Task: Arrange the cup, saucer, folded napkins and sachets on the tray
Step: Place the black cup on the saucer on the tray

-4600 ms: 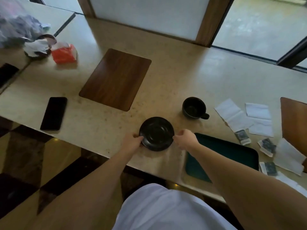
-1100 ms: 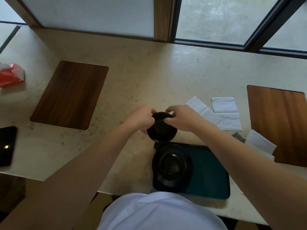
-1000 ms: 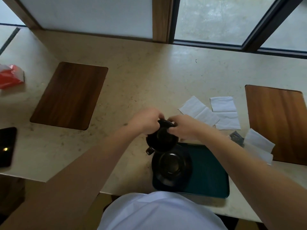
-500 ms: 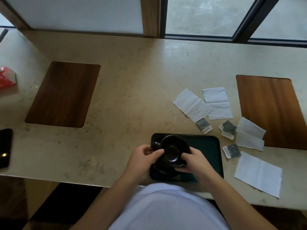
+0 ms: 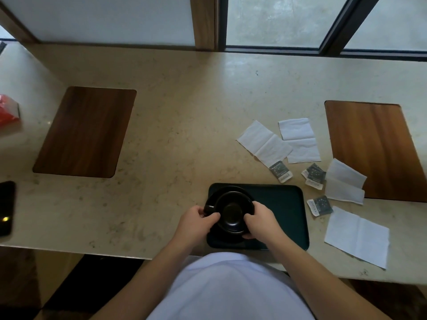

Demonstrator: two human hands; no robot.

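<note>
At lower centre, the black cup (image 5: pixel 232 212) is gripped by the left hand (image 5: pixel 197 224) and right hand (image 5: pixel 260 221), fingers curled closed around it, over the tray (image 5: pixel 286 211)

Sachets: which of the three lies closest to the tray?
The lowest sachet, just off the tray's right edge beside the large napkin. The other two sachets lie farther back.
</note>
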